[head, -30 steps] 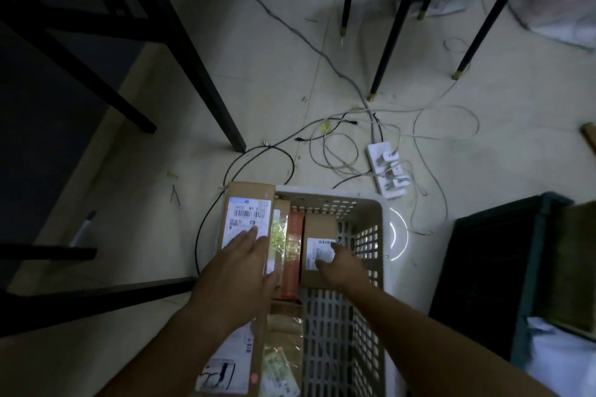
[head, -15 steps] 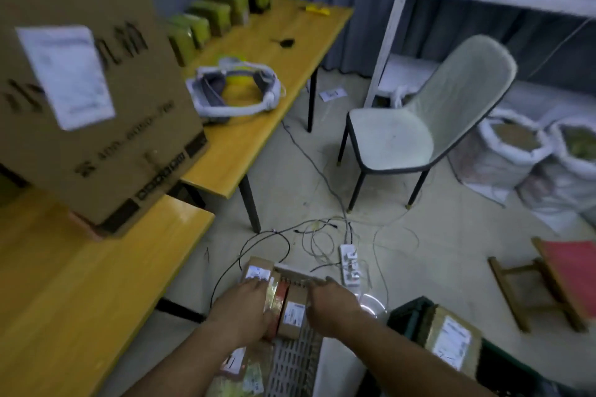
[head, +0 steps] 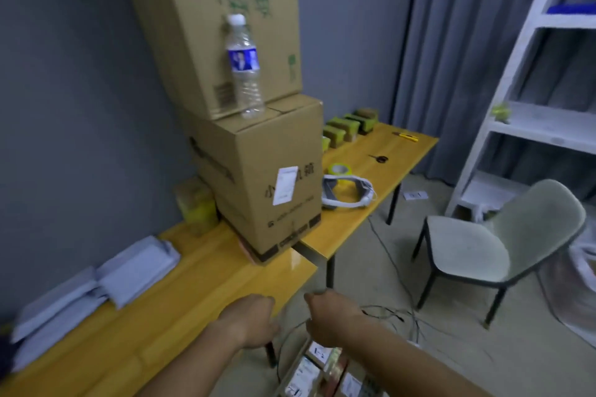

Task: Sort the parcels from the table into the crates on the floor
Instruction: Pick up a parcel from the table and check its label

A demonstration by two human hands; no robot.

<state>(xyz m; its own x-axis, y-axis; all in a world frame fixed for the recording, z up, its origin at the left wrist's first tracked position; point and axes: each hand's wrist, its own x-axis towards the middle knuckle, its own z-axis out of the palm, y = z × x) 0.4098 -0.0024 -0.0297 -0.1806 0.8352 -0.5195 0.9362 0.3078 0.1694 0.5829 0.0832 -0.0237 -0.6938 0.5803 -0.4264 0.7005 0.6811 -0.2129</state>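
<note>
Both hands hover empty, just off the front edge of the yellow table (head: 180,309). My left hand (head: 250,321) and my right hand (head: 332,316) show their backs, fingers loosely curled downward. Below them, at the bottom edge, is the crate with several labelled cardboard parcels (head: 314,371) standing in it; its rim is mostly hidden by my right forearm. Grey mailer bags (head: 135,269) lie in a row on the table's left side, more of them (head: 54,306) further left. A yellow-green wrapped parcel (head: 195,206) stands against the wall.
Two big cardboard boxes (head: 258,190) are stacked on the table with a water bottle (head: 243,68) on top. A second table (head: 371,171) carries a white headset (head: 348,193), tape roll and small green parcels (head: 348,129). A chair (head: 483,245), floor cables (head: 393,316) and white shelving (head: 532,106) are to the right.
My view has swung up from the crate on the floor to the table. Both hands have left the parcels in the crate and risen to table height, empty.
</note>
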